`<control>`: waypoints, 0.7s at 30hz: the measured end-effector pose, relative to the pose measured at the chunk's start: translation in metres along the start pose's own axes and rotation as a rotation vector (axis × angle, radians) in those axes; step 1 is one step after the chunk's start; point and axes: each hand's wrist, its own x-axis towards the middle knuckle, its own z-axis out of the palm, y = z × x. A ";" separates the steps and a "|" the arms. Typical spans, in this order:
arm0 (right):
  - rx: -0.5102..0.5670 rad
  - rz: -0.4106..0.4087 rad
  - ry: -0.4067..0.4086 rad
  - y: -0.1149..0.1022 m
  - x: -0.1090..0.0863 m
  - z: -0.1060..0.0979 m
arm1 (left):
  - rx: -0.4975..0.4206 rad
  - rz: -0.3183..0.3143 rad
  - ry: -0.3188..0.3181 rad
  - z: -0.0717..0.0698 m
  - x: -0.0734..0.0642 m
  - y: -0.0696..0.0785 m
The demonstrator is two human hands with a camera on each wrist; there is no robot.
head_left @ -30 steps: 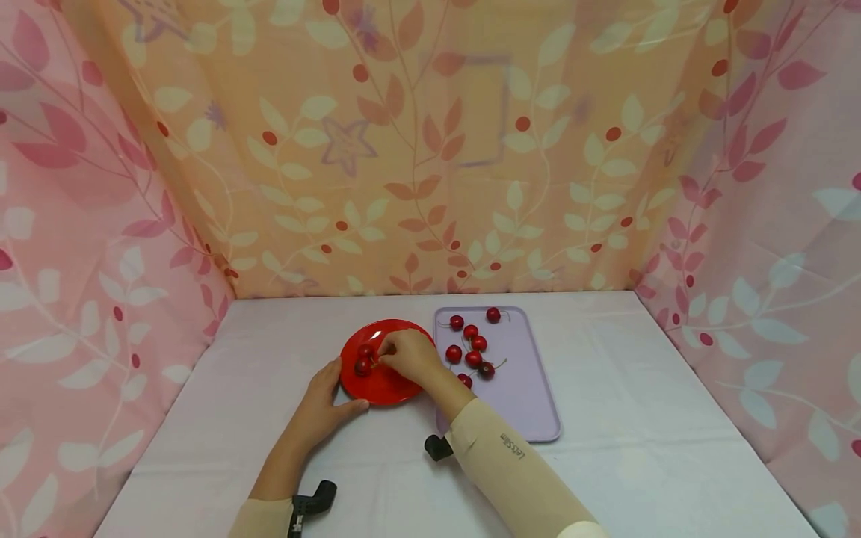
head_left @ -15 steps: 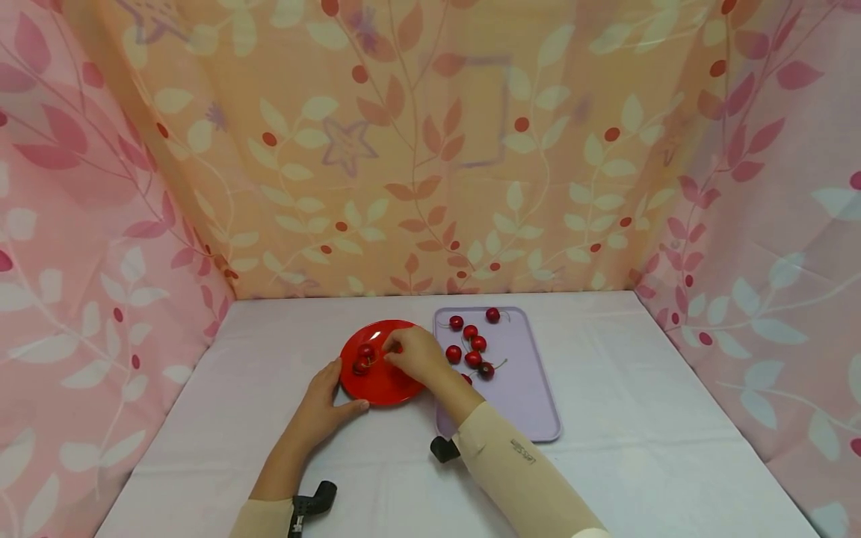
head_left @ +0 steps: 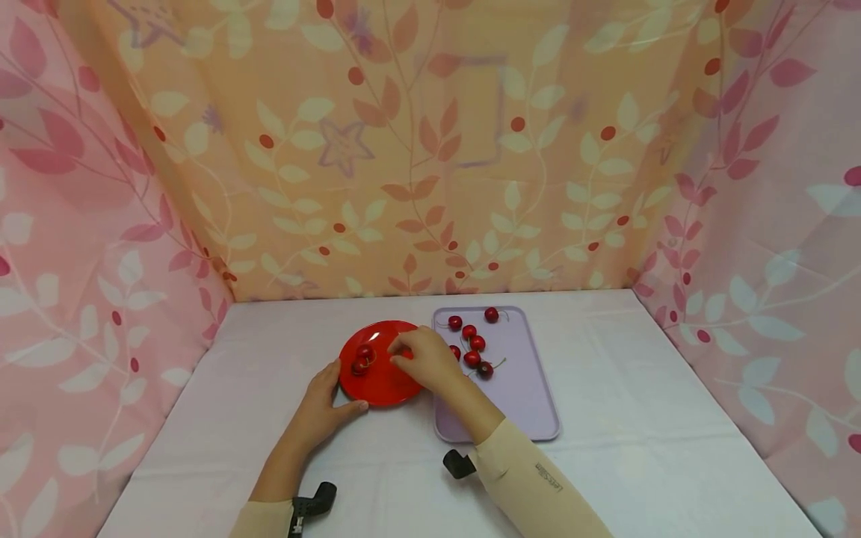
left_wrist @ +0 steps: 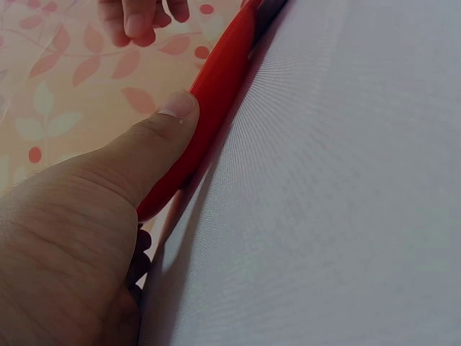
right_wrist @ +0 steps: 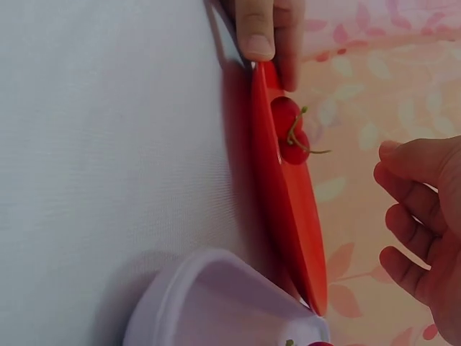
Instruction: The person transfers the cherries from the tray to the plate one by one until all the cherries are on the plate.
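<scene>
A person's left hand (head_left: pixel 321 409) steadies a round, glossy red plate (head_left: pixel 383 388) on a white cloth-covered table (head_left: pixel 639 388), thumb and fingers spread wide, with the thumb on the near rim and the fingers at the left edge. Two shiny dark-red cherries (head_left: pixel 360 366) with thin greenish stems sit together on the plate's left half, touching each other. The right hand (head_left: pixel 430 362) hovers above the plate's right side, its fingers loosely bent, the thumb and forefinger slightly parted and holding nothing; in the right wrist view its fingertips are well clear of the pair.

Just right of the plate lies a rectangular lilac tray (head_left: pixel 518 403) with rounded corners, bearing at least seven loose red cherries (head_left: pixel 472 359), most of them toward its far left part. The right hand and wrist partly cover the tray, so the full count cannot be told. Beige sleeves (head_left: pixel 538 493) reach toward both wrists, each fitted with a black device (head_left: pixel 460 463). An orange-yellow, leaf-printed backdrop (head_left: pixel 430 232) hangs behind, flanked by pink patterned panels (head_left: pixel 87 299).
</scene>
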 end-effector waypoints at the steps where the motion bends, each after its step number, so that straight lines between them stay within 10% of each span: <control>1: -0.003 -0.003 0.003 0.000 -0.002 -0.002 | -0.003 -0.008 0.000 0.000 0.000 0.001; 21: -0.037 -0.179 0.060 0.010 -0.053 -0.043 | -0.012 -0.023 -0.004 0.002 0.000 0.000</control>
